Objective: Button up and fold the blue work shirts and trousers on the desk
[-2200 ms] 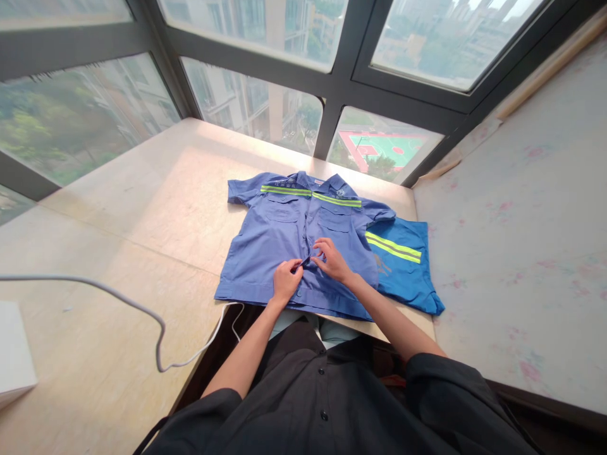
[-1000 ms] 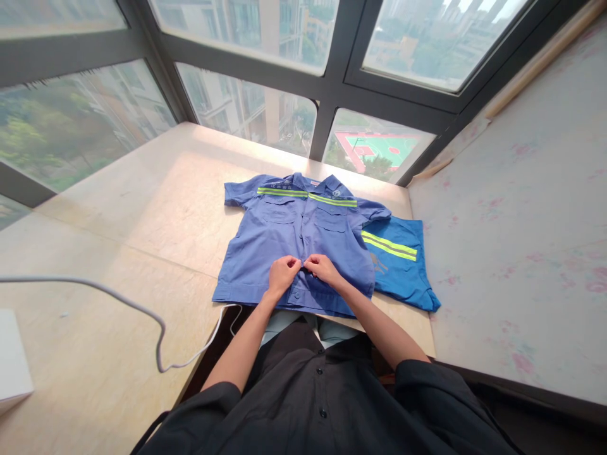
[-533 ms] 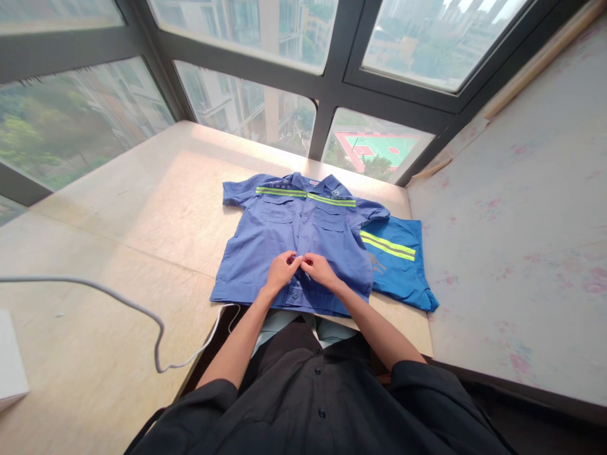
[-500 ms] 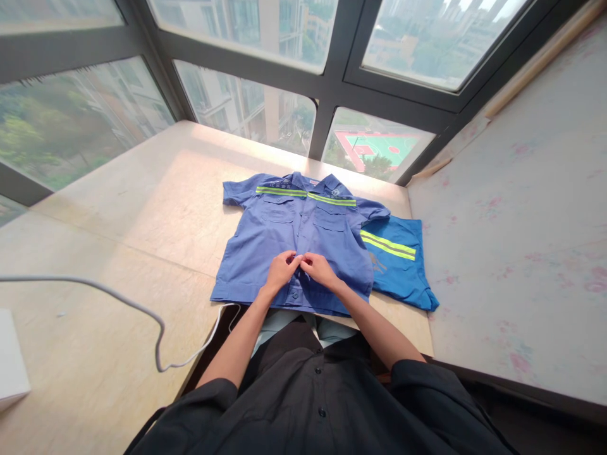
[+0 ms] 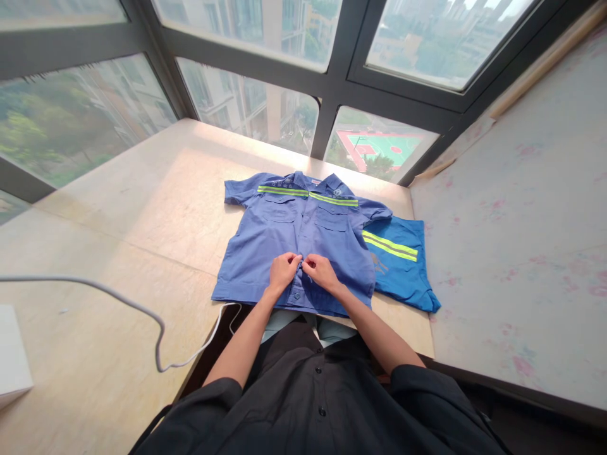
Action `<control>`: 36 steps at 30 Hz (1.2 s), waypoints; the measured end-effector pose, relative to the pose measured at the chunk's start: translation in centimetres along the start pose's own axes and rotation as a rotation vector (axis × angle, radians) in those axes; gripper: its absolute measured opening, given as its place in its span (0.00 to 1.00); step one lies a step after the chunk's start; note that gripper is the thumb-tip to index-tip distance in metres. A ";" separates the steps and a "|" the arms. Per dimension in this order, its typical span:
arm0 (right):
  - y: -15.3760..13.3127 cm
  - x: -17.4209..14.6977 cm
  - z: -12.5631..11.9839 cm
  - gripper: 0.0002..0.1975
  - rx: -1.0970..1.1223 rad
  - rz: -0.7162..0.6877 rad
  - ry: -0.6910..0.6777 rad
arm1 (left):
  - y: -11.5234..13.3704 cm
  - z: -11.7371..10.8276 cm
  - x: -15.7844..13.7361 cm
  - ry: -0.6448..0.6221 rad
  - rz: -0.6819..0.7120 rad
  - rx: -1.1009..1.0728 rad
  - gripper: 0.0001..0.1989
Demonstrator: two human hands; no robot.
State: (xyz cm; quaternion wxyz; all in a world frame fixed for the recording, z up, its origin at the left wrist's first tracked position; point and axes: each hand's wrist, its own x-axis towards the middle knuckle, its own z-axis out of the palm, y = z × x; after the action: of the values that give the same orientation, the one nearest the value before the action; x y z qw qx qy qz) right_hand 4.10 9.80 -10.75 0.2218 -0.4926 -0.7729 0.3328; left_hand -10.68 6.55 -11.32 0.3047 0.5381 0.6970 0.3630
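Note:
A blue short-sleeved work shirt [image 5: 256, 253] with yellow-green reflective bands lies front up, collar toward the window. Both hands meet over its front opening, below the chest pockets. My left hand [image 5: 283, 270] is closed, thumb and forefinger pinching the placket's edge. Facing it, my right hand [image 5: 320, 272] pinches the other side of the placket, fingertips almost touching the left ones. Whether a button sits between the fingertips is hard to make out. Near the hem a dark button [image 5: 297, 296] shows at the placket.
Under the shirt's right side lies a brighter blue folded garment [image 5: 398, 272] with a reflective stripe. A grey-white cable [image 5: 118, 296] curves over the pale ledge [image 5: 118, 221] at left, near a white box [image 5: 12, 360]. Windows stand behind; a floral-papered wall [image 5: 512, 253] borders the right.
My fingertips have shifted slightly at the placket, with a little more space between the hands. The shirt lies as before; the whole view has moved slightly.

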 end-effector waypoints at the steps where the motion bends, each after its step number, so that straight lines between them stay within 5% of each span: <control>1: 0.0 0.0 0.0 0.09 -0.004 -0.002 0.001 | 0.0 0.0 -0.1 0.006 -0.003 0.005 0.12; 8: -0.2 0.0 -0.2 0.08 0.083 0.004 0.018 | -0.6 0.3 0.1 0.058 -0.024 0.013 0.11; 15: 1.5 -0.2 0.2 0.11 0.374 0.232 -0.047 | -1.2 -0.8 0.0 -0.001 -0.004 0.001 0.08; 18: 1.9 -0.4 0.0 0.11 0.358 0.225 -0.019 | -1.1 -1.3 -1.0 0.033 0.050 0.116 0.16; 21: 1.7 -0.6 -0.6 0.11 0.239 0.085 0.066 | -1.1 -1.2 -2.5 0.054 0.252 0.319 0.21; 27: 2.7 -1.0 -2.4 0.21 -0.205 -0.252 0.082 | -2.7 -0.8 -5.1 -0.143 0.499 0.573 0.27; 36: 7.6 -2.9 -2.0 0.32 -0.654 -0.162 -0.020 | -4.5 -2.5 -6.3 -0.066 0.394 0.704 0.30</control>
State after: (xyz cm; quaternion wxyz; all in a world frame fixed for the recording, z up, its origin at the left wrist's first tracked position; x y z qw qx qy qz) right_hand 11.32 10.00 -15.02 0.0700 -0.4712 -0.8776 0.0531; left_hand -13.63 -0.77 -13.43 0.0487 0.7442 0.6521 0.1363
